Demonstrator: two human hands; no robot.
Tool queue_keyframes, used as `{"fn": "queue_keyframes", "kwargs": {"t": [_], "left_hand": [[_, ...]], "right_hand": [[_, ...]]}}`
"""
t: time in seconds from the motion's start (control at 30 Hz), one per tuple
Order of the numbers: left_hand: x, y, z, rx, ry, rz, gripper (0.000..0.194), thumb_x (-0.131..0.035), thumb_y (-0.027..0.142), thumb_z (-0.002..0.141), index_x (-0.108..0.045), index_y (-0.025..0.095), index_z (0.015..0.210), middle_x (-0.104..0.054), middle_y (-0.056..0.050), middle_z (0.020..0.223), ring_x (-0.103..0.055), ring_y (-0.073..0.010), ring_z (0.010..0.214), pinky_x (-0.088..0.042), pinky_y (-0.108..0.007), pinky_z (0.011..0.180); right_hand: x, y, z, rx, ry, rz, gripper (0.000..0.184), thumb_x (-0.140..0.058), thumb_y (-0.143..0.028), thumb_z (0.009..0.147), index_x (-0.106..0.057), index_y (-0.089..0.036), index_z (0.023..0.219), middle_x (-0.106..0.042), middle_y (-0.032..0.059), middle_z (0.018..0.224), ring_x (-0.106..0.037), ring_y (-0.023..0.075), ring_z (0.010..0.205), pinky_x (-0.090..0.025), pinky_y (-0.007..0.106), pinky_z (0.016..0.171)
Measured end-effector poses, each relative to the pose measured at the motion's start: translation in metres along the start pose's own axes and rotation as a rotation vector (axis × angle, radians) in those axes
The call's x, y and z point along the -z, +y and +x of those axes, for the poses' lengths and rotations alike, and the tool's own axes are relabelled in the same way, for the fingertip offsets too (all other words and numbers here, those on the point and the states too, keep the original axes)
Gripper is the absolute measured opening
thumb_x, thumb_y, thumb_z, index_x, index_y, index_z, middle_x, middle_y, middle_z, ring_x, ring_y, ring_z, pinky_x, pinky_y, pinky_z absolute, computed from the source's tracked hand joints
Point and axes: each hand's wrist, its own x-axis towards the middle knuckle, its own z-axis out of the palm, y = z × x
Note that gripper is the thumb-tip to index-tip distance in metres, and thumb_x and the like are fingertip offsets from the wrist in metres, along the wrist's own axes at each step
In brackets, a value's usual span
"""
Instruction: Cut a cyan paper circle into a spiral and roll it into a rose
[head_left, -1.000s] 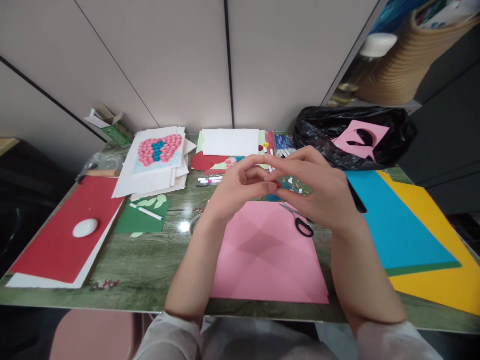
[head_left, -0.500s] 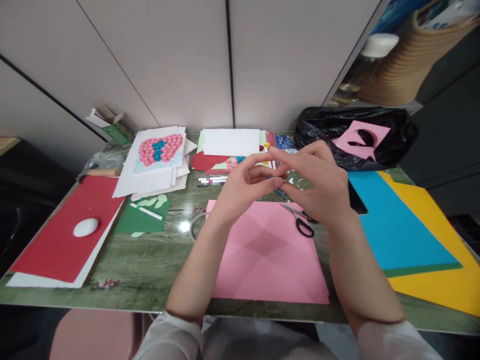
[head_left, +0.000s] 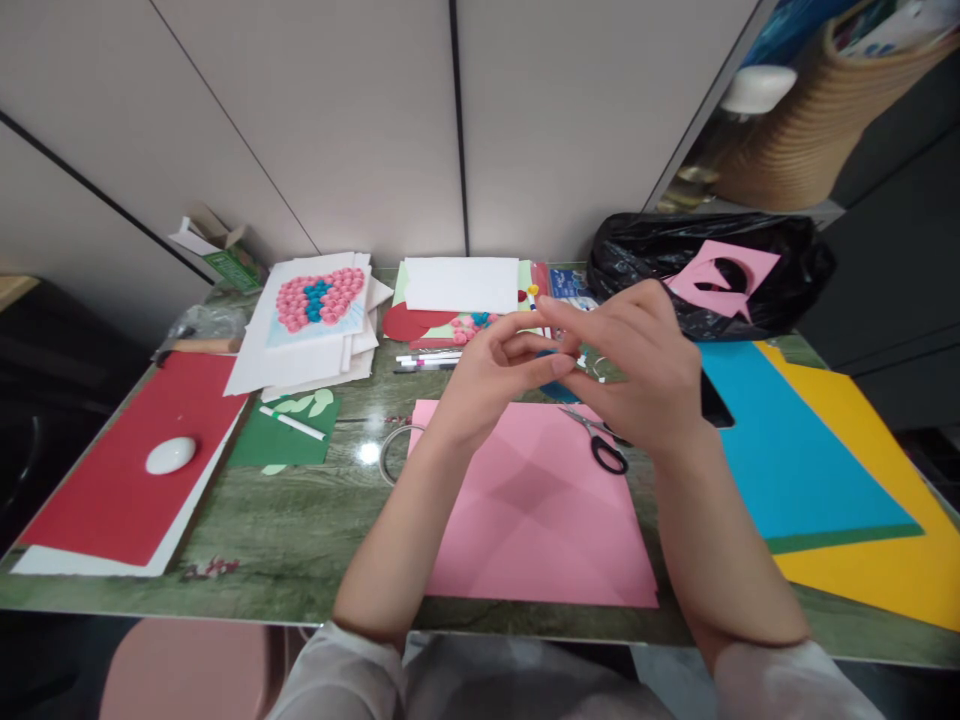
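Note:
My left hand and my right hand meet above the table, fingertips touching, with curled fingers pinched together. What they hold, if anything, is too small or hidden to make out. A small blue patch shows between the hands; whether it is held or lies behind them I cannot tell. Under the hands lies a stack of pink paper. Scissors with black handles rest on its upper right part, partly behind my right hand.
Blue paper and yellow paper lie to the right, before a black plastic bag. On the left are red paper, a white oval object, green paper and a pink-and-blue heart picture. Several pens lie behind.
Both hands stay in nearly the same place, with slight finger movement. More of the blue patch shows between them now.

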Motion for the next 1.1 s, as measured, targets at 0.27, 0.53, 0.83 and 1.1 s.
{"fn": "queue_keyframes", "kwargs": {"t": [0.27, 0.53, 0.83, 1.1], "left_hand": [[-0.0012, 0.0024, -0.0017, -0.001, 0.019, -0.017, 0.027, -0.074, 0.018, 0.069, -0.064, 0.023, 0.093, -0.067, 0.001, 0.08, -0.064, -0.0125, 0.08, -0.048, -0.027, 0.078], [0.0026, 0.0009, -0.0013, -0.029, -0.006, -0.022, 0.025, -0.067, 0.016, 0.073, -0.065, 0.024, 0.097, -0.065, 0.001, 0.085, -0.061, -0.0126, 0.084, -0.047, -0.027, 0.079], [0.0003, 0.0034, -0.0036, -0.058, 0.074, 0.068, 0.031, -0.07, 0.021, 0.074, -0.06, 0.024, 0.103, -0.069, 0.0, 0.083, -0.064, -0.0152, 0.087, -0.047, -0.03, 0.083], [-0.0033, -0.003, -0.0009, 0.013, 0.024, -0.054, 0.035, -0.075, 0.023, 0.069, -0.061, 0.025, 0.101, -0.069, 0.001, 0.089, -0.064, -0.0181, 0.095, -0.045, -0.035, 0.089]], "right_hand": [[0.0046, -0.0033, 0.0034, -0.028, 0.026, 0.076, 0.043, -0.056, -0.019, 0.085, -0.051, -0.034, 0.125, -0.066, -0.0009, 0.081, -0.058, 0.0196, 0.078, -0.048, 0.039, 0.072], [0.0063, -0.0053, 0.002, -0.077, -0.006, 0.166, 0.045, -0.058, -0.019, 0.085, -0.051, -0.031, 0.127, -0.07, -0.0008, 0.091, -0.06, 0.0187, 0.086, -0.052, 0.036, 0.076], [0.0027, -0.0033, 0.002, -0.084, -0.025, 0.151, 0.048, -0.055, -0.014, 0.086, -0.049, -0.032, 0.13, -0.068, -0.0011, 0.088, -0.06, 0.017, 0.086, -0.052, 0.034, 0.073], [0.0009, -0.0038, 0.0018, -0.075, 0.092, 0.071, 0.044, -0.059, -0.015, 0.083, -0.054, -0.034, 0.121, -0.069, -0.0016, 0.081, -0.058, 0.0195, 0.078, -0.05, 0.036, 0.069]]}}
